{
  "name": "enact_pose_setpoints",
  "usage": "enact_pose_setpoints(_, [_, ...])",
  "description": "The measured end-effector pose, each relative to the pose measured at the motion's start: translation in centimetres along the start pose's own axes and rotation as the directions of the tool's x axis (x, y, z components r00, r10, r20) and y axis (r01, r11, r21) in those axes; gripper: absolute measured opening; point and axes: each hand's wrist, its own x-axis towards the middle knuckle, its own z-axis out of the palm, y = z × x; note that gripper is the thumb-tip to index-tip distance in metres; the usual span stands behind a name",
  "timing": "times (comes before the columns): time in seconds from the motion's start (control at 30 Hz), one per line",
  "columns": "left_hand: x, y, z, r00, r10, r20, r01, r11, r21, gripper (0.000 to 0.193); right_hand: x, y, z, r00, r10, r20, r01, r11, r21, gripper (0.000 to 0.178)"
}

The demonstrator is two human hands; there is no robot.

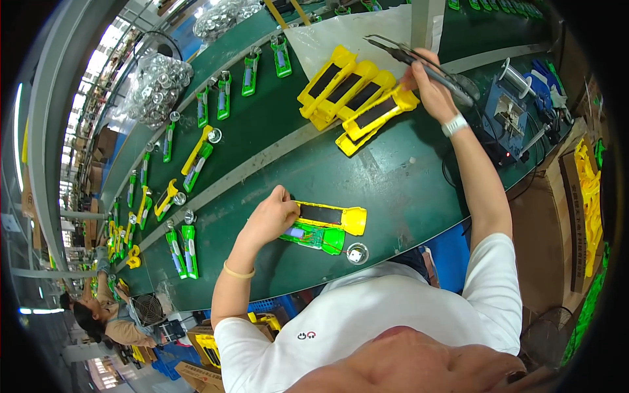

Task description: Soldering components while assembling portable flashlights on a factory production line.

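Observation:
My left hand [270, 217] is closed at the left end of a yellow housing half [354, 221] with a dark panel set in it. Against its near side lies a green housing half [333, 240], with a blue cylindrical cell and a circuit board inside. Thin wires run from it to a clear round lens piece [357, 253]. At the upper right my right hand [429, 88] grips a soldering iron [447, 84], raised beside a stack of yellow housing halves [380, 112]. A thin dark piece runs alongside the iron; I cannot tell what it is.
Green units [190, 252] stand left of my hand, with more along the conveyor belt [262, 121]. A soldering station [508, 111] and a solder spool [516, 77] sit at the right. Bags of clear lenses [157, 88] lie beyond. Another person [108, 311] works far left.

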Motion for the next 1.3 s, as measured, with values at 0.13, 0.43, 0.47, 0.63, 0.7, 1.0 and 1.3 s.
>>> enact_pose_setpoints(0.13, [0.2,-0.1,-0.4,0.995,-0.018,-0.098,0.016,1.0,-0.023,0.011,-8.2,-3.7,-0.1,0.983,0.037,-0.178,-0.01,0.989,0.149,0.041])
enact_pose_setpoints(0.43, [0.2,-1.0,-0.2,0.887,0.32,-0.334,-0.313,0.947,0.076,0.023,-17.0,-3.4,1.8,0.958,0.222,-0.18,-0.161,0.94,0.301,0.036])
enact_pose_setpoints(0.47, [-0.9,-0.6,-0.5,0.908,0.296,-0.297,-0.32,0.947,-0.037,0.03,-18.1,-3.2,1.1,0.959,0.19,-0.208,-0.15,0.969,0.196,0.039])
enact_pose_setpoints(0.63, [-4.0,-1.0,3.3,0.945,0.232,-0.231,-0.282,0.935,-0.217,0.048,-19.9,-3.8,0.8,0.969,0.232,-0.088,-0.219,0.966,0.137,0.047])
enact_pose_setpoints(0.7, [-3.7,-2.3,3.9,0.926,0.167,-0.339,-0.263,0.928,-0.262,0.046,-19.5,-4.2,1.3,0.961,0.273,-0.052,-0.257,0.942,0.216,0.047])
enact_pose_setpoints(1.0, [7.0,-17.0,-3.7,0.787,-0.235,-0.571,0.168,0.971,-0.17,0.047,-18.6,-4.2,3.5,0.935,0.352,0.044,-0.349,0.889,0.298,0.051])
enact_pose_setpoints(1.3, [19.5,-31.7,-11.8,0.623,-0.596,-0.507,0.718,0.693,0.066,0.051,-18.9,-3.8,3.1,0.929,0.368,0.051,-0.369,0.901,0.229,0.058])
